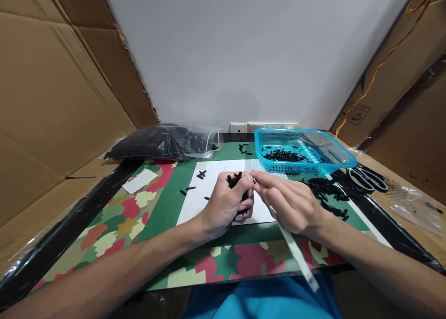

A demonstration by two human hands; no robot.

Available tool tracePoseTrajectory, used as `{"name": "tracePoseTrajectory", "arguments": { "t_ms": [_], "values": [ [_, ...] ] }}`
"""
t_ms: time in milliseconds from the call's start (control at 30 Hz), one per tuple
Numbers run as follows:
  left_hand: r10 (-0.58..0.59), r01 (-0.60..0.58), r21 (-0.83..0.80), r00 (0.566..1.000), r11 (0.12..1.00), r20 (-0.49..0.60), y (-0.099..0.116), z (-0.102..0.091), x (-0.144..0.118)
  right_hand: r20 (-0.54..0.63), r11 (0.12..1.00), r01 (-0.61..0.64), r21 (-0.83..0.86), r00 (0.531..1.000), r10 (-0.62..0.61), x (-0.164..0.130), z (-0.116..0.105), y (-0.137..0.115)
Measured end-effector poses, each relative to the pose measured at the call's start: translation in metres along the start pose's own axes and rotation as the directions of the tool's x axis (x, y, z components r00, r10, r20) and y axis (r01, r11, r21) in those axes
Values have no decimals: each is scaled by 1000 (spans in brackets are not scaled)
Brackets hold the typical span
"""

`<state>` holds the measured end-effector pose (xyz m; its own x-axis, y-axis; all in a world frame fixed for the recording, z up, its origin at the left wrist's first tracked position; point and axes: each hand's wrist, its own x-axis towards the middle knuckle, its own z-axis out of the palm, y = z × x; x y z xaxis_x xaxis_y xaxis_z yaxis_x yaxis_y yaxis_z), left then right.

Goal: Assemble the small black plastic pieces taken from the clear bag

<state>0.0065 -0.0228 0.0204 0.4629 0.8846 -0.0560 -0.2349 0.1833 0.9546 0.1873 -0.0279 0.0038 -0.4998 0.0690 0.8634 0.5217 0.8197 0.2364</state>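
Note:
My left hand is closed around a bunch of small black pieces, some poking out above the fist and below the fingers. My right hand meets it at the fingertips, over a white sheet. Pinched in the right fingers is a long, thin, whitish strip, which runs down past the palm toward my lap. Its upper end, by the left thumb, is too small to make out. Loose black pieces lie left of the hands, and a larger pile lies to the right.
A blue perforated basket with black pieces inside stands at the back right. Scissors and a small clear bag lie at the right. A zip bag full of black material rests back left. Cardboard walls flank the table.

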Motion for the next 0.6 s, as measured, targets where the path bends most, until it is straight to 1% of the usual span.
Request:
{"name": "tracePoseTrajectory", "arguments": {
  "t_ms": [67,100,167,200,300,400,433,467,500,533,600],
  "values": [
    [-49,48,-40,999,998,-20,2,2,0,31,998,25,-62,999,-23,0,1,3],
    [-61,60,-53,998,997,-18,2,2,0,39,998,3,-65,999,0,0,1,5],
    [-63,63,-65,998,996,8,3,2,0,23,993,-118,-15,993,118,-2,3,9],
    [-56,57,-66,998,996,27,3,1,0,5,982,-189,19,982,189,-3,3,10],
    [-26,30,-65,997,997,67,3,-1,-1,-47,917,-373,142,923,383,-6,3,12],
    [-11,15,-66,998,998,65,4,-2,-1,-76,838,-477,266,856,512,-6,0,12],
    [-10,14,-65,998,998,61,5,-2,-1,-80,827,-489,279,846,527,-6,-1,12],
    [-9,13,-65,998,998,58,6,-1,-1,-79,833,-484,268,851,520,-6,-2,13],
    [-8,12,-67,998,998,57,7,-1,-2,-65,850,-468,241,866,496,-6,-3,15],
    [-5,10,-71,998,997,59,7,-1,-2,-28,877,-441,190,891,454,-7,-4,17],
    [0,5,-82,998,997,63,8,0,-2,99,931,-358,63,931,352,-9,-5,23]
  ]
}}
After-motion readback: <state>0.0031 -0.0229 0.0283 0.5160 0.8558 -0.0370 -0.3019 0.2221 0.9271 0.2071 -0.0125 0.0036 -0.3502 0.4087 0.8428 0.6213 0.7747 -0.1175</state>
